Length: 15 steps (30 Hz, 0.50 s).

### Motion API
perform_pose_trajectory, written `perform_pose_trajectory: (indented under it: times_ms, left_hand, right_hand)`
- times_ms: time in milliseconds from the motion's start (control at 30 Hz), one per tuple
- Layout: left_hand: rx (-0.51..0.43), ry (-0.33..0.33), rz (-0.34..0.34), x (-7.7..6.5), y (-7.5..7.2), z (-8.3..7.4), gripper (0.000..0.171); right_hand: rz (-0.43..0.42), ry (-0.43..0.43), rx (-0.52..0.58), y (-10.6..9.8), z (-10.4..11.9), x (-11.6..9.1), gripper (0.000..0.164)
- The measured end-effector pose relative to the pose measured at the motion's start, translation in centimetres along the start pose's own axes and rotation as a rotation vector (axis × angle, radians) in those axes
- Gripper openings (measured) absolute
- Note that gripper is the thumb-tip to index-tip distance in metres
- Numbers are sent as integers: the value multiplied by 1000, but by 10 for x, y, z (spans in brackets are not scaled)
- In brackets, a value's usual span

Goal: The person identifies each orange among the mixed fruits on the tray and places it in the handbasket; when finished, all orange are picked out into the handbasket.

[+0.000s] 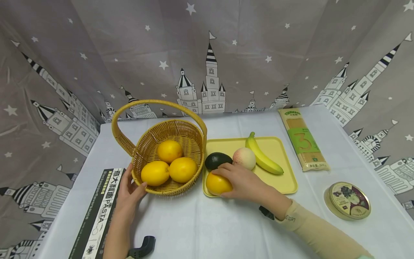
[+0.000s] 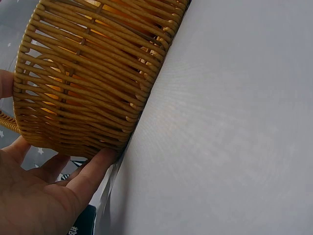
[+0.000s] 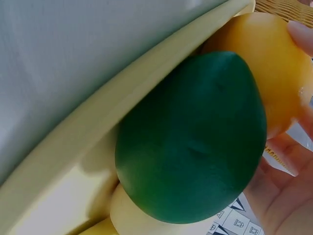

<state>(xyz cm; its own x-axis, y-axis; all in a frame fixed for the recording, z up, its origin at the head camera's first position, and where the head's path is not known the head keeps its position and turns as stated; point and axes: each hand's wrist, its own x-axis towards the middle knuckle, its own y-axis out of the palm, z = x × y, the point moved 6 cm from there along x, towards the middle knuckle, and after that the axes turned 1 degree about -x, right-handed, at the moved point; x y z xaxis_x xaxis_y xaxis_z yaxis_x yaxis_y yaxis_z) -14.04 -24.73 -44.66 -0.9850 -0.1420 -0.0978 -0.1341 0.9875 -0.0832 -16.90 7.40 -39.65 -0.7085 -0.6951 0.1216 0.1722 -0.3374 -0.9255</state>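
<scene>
My left hand (image 1: 127, 198) grips the near left side of a wicker basket (image 1: 203, 144), thumb at the rim and fingers along its outer wall. Three lemons (image 1: 183, 169) lie in the basket. In the left wrist view, the fingers (image 2: 98, 171) lie against the woven side (image 2: 88, 88). My right hand (image 1: 244, 181) holds another lemon (image 1: 218, 184) at the near left corner of a yellow tray (image 1: 288, 158). Beside that lemon is a dark green avocado (image 1: 218, 161), which fills the middle of the right wrist view. A peach (image 1: 244, 158) and a banana (image 1: 263, 158) also lie on the tray.
A long black-and-white pasta box (image 1: 97, 216) lies left of the basket, close by the left forearm. Right of the tray lies a pack of noodles (image 1: 304, 140). A round tin (image 1: 349, 201) stands nearer the right edge. A grey castle-print curtain (image 1: 161, 46) hangs behind.
</scene>
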Motion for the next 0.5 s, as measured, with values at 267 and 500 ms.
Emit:
perform_pose_trajectory:
  times_ms: [267,500]
  left_hand:
    - [-5,6,3,0,0,-1,80]
    - [-18,9,9,0,0,-1,79]
  right_hand:
    - [-42,-11,28,-14,6,-1,63]
    - [-117,-27,96,-36,19,8,64]
